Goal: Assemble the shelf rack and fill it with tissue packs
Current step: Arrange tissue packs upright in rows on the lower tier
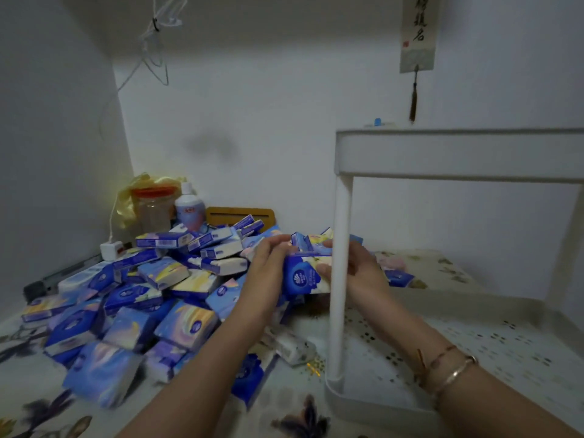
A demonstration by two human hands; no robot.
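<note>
Both hands, left (268, 260) and right (360, 267), clasp a stack of tissue packs (305, 270) in a closed grip just behind the white rack's (458, 153) front post (a heap of packs (132, 298) lies left of it).

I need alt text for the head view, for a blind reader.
Both hands, left hand and right hand, hold a few blue tissue packs behind the post of a white shelf rack, beside a big pile of packs.
</note>
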